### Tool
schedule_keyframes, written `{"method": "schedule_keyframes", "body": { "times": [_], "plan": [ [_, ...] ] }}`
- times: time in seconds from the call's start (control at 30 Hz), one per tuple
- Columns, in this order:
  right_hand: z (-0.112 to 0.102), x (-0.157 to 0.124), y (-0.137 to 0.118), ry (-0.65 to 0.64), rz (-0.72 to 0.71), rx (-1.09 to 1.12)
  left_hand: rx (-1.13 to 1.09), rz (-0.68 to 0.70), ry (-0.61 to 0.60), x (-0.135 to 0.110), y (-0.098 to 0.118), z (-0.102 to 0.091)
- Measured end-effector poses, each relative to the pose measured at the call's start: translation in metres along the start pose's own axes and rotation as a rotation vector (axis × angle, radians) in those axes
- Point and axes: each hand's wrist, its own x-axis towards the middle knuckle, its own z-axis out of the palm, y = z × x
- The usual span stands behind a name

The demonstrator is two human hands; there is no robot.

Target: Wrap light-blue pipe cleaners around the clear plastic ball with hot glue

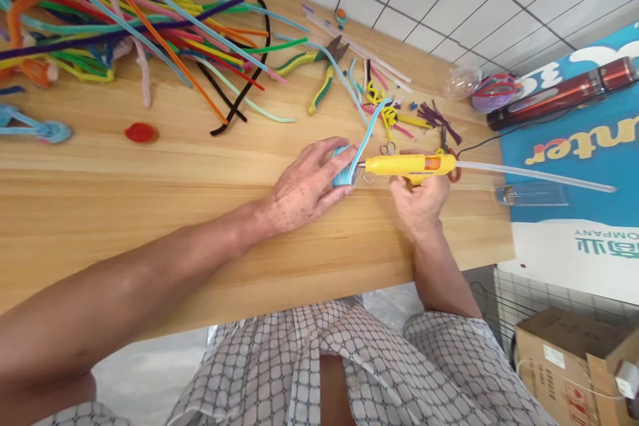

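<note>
My left hand (307, 186) is closed around a light blue pipe-cleaner piece (343, 172) on the wooden table (150, 193); two loose blue ends rise from it toward the far side. My right hand (420, 200) grips a yellow hot glue gun (409, 164). Its nozzle points left and touches the blue piece. A clear glue stick (534, 174) sticks out of the gun's back to the right.
A big heap of coloured pipe cleaners (124, 20) covers the far left. Yellow-green pliers (324, 63), a red pompom (141, 132), cut scraps (394, 113) and small scissors lie on the table. A blue box (589, 146) and a cardboard carton (574, 359) stand right.
</note>
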Motion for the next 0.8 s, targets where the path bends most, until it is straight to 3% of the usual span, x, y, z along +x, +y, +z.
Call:
{"method": "schedule_keyframes", "body": {
  "times": [0.6,0.8],
  "plan": [
    [-0.0050,0.0025,-0.0027,-0.042,-0.027,0.032,0.019,0.016,0.025,0.0002,-0.0006,0.0017],
    [-0.0051,0.0026,-0.0005,-0.064,0.029,0.038,0.009,0.001,0.007,0.0010,0.0012,-0.0007]
  ]
}}
